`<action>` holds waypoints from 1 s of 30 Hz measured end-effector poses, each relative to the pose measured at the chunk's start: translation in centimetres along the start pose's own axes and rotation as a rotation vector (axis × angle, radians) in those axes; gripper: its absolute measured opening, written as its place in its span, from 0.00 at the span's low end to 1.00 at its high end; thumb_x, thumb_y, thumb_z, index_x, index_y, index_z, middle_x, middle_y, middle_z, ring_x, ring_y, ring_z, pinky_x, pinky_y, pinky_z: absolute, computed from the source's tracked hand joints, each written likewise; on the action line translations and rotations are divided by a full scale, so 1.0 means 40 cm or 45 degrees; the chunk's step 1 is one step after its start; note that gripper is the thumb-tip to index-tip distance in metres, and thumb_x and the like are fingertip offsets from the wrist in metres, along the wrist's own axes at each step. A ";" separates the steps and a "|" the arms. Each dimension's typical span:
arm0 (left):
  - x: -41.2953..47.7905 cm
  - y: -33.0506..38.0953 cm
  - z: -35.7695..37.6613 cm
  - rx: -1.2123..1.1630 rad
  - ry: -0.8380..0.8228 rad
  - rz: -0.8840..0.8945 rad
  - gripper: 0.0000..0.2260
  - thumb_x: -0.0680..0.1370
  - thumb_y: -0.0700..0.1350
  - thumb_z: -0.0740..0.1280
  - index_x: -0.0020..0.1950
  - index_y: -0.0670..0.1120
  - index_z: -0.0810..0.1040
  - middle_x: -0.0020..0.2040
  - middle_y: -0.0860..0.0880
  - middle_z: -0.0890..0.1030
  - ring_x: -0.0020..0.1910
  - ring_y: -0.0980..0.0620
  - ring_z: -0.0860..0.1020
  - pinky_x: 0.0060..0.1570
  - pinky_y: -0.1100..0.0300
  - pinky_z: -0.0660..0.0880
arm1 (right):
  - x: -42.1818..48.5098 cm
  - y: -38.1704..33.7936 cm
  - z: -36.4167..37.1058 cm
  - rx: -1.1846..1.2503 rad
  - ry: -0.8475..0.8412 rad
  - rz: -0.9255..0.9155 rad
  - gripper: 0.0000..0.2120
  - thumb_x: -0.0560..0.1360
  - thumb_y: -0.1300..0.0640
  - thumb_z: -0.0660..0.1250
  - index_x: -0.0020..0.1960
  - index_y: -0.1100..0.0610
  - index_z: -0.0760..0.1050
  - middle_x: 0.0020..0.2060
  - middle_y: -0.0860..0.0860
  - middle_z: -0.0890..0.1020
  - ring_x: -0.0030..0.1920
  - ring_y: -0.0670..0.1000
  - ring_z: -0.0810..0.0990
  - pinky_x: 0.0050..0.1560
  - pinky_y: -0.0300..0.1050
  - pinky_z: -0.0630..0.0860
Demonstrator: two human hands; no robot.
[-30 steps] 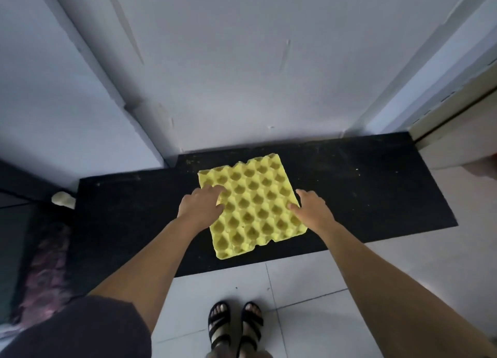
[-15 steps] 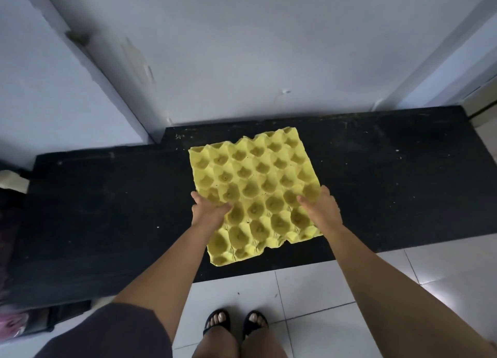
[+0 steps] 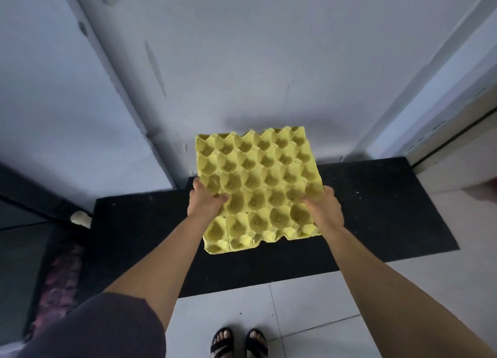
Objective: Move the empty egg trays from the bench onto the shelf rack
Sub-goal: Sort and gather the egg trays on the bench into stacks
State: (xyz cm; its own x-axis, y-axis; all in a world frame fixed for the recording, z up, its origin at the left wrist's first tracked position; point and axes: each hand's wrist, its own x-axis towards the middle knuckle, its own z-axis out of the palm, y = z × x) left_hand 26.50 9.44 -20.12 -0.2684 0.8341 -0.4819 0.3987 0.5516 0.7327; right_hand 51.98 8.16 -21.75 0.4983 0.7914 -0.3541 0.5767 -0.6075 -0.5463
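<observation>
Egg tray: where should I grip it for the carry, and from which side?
Take the egg tray by its left and right edges, a hand from each side, as the left hand and right hand do now, thumbs over the rim cups. It is wide, flat and thin, so a one-edge grip would probably let it sag.

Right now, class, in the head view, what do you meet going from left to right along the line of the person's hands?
small pale lump → left hand → yellow egg tray → right hand → bare right stretch of the black bench
</observation>
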 end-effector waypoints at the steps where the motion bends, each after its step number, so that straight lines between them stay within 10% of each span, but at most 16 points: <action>1: -0.026 0.044 -0.033 -0.008 0.013 0.050 0.36 0.72 0.47 0.72 0.72 0.45 0.55 0.66 0.42 0.68 0.60 0.41 0.73 0.52 0.49 0.74 | -0.024 -0.042 -0.044 0.008 0.014 -0.015 0.29 0.72 0.44 0.66 0.68 0.55 0.64 0.51 0.52 0.79 0.47 0.55 0.79 0.45 0.51 0.77; 6: -0.143 0.237 -0.190 -0.022 0.118 0.263 0.35 0.73 0.47 0.71 0.72 0.43 0.55 0.67 0.41 0.67 0.63 0.40 0.70 0.55 0.50 0.70 | -0.120 -0.213 -0.225 0.058 0.104 -0.152 0.29 0.68 0.38 0.66 0.62 0.53 0.68 0.45 0.48 0.80 0.40 0.51 0.78 0.36 0.46 0.73; 24: -0.445 0.516 -0.605 -0.210 0.521 0.935 0.30 0.70 0.48 0.71 0.68 0.46 0.63 0.62 0.43 0.73 0.62 0.41 0.71 0.61 0.43 0.69 | -0.362 -0.521 -0.458 0.421 0.392 -0.980 0.39 0.73 0.43 0.69 0.76 0.48 0.54 0.64 0.54 0.73 0.63 0.55 0.71 0.55 0.45 0.66; 30: -0.655 0.489 -0.623 0.551 1.144 0.979 0.29 0.75 0.54 0.66 0.74 0.55 0.59 0.73 0.48 0.58 0.71 0.42 0.56 0.66 0.45 0.57 | -0.458 -0.565 -0.483 0.687 0.315 -1.148 0.37 0.72 0.45 0.70 0.76 0.49 0.57 0.66 0.53 0.72 0.65 0.54 0.71 0.61 0.47 0.66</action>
State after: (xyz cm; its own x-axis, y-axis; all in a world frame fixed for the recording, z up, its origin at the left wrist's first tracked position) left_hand 19.48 -1.74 18.81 -0.2725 0.7358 0.6199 0.9252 0.0236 0.3787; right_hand 42.32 6.08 11.76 0.1849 0.8596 0.4763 0.4655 0.3503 -0.8128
